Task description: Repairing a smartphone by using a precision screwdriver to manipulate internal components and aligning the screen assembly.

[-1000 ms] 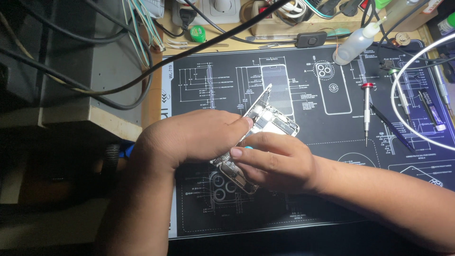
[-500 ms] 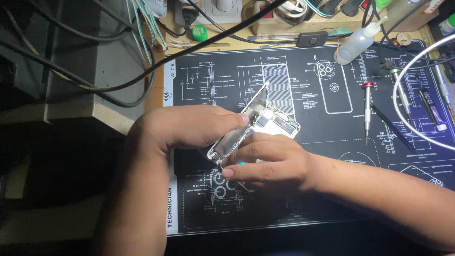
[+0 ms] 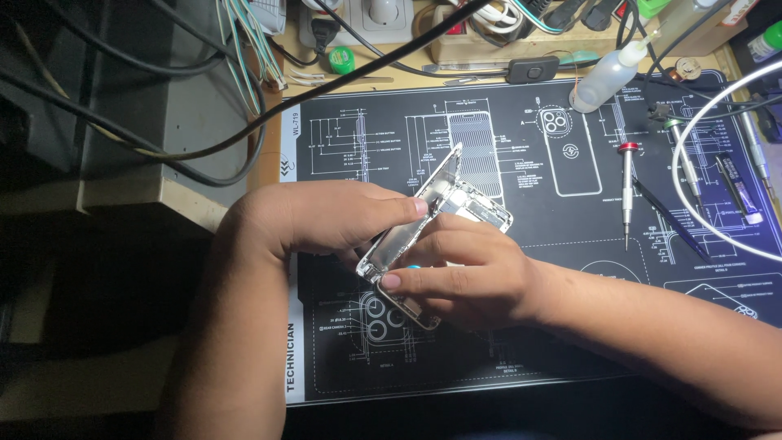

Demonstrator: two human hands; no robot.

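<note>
Dark tabletop under a black repair mat (image 3: 521, 358) printed with white phone diagrams. At centre, both hands close on an opened phone: left hand (image 3: 326, 216) pinches the raised screen panel (image 3: 415, 220), tilted up along one long edge; right hand (image 3: 464, 281) grips the phone body (image 3: 481, 208) from below, index finger across its lower end. Step judged: hinging the panel off the body. Next move calls for a slow, steady lift. At 2 o'clock, a red-capped screwdriver (image 3: 626, 191); at 1 o'clock, a squeeze bottle (image 3: 601, 77).
</note>
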